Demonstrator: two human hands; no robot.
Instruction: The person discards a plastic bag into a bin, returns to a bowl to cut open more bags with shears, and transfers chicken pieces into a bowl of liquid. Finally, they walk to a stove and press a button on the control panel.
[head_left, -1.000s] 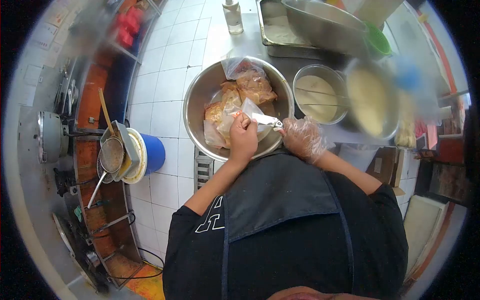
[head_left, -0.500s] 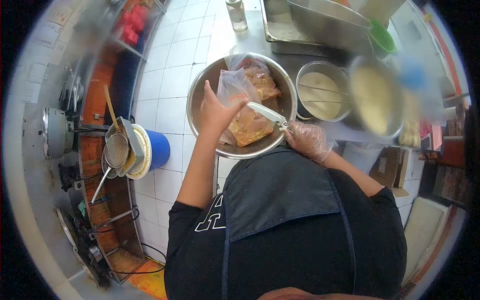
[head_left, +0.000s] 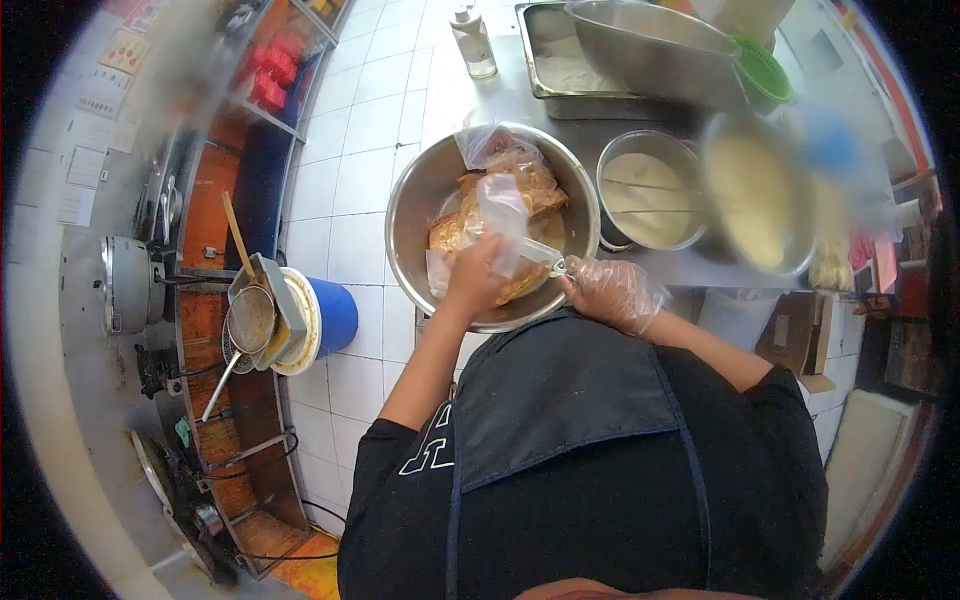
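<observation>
A large steel bowl [head_left: 408, 262] in front of me holds browned, marinated-looking pieces of meat [head_left: 530, 183] and clear plastic bags. My left hand [head_left: 478, 270], bare and slightly blurred, is closed on a crumpled plastic bag [head_left: 502, 208] over the meat. In a clear plastic glove, my right hand [head_left: 612, 292] grips the handle end of a pale-handled tool [head_left: 541, 254] at the bowl's right rim. The tool points left across the rim toward my left hand; its far end is hidden behind the bag.
Right of the bowl stand a clear tub [head_left: 650, 172] and a steel bowl [head_left: 755, 200] of pale contents. Beyond are a steel tray [head_left: 575, 100], a bottle [head_left: 474, 42] and a green basket [head_left: 762, 72]. A blue bucket [head_left: 336, 318] with strainers stands at the left.
My left hand has closed on the bag and moved right and down, drawing it up off the meat. More meat shows at the left. The camera view has shifted slightly.
</observation>
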